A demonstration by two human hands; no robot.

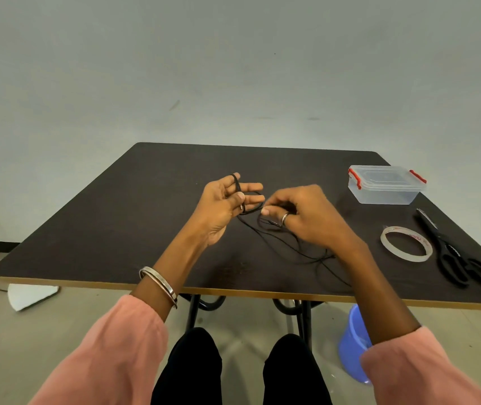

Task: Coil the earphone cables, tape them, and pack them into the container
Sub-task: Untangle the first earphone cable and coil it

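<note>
container (385, 185) far right | tape (406, 244) nearer | scissors (455, 252) right of tape

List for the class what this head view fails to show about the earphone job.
- Earbuds: not made out; the black earphone cable is thin against the dark table.
- Right hand: its fingertips curl under, hiding how they pinch the cable.
- Container: lid on, contents unclear through the cloudy plastic.
- Tape roll: printing too small to read.
- Blue bucket: partly hidden by the right forearm.
</note>
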